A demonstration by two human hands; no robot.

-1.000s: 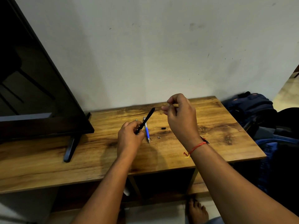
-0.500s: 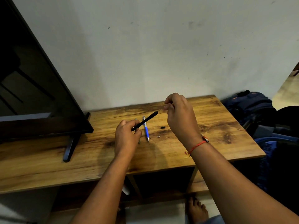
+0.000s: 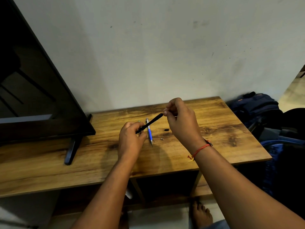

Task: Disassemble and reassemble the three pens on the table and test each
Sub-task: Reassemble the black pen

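Observation:
My left hand [image 3: 131, 138] grips the lower end of a black pen barrel [image 3: 151, 122], which slants up to the right above the wooden table [image 3: 214, 146]. My right hand [image 3: 182, 119] has its fingertips pinched on something thin at the barrel's upper end; what it pinches is too small to name. A blue and silver pen [image 3: 149, 131] lies on the table just behind the barrel, tip toward me. A green-tipped pen [image 3: 139, 121] peeks out behind my left hand. A small black part [image 3: 166, 129] and a tiny silver part [image 3: 161, 139] lie on the table near my right hand.
A dark flat screen [image 3: 33, 96] on a black foot [image 3: 71, 151] fills the left of the table. Blue bags [image 3: 257, 106] lie on the floor to the right. A bare foot [image 3: 200, 212] shows below the table's open shelf.
The black barrel has tilted lower and more to the right. My right hand has come down to its upper end, and the gap between the two has closed.

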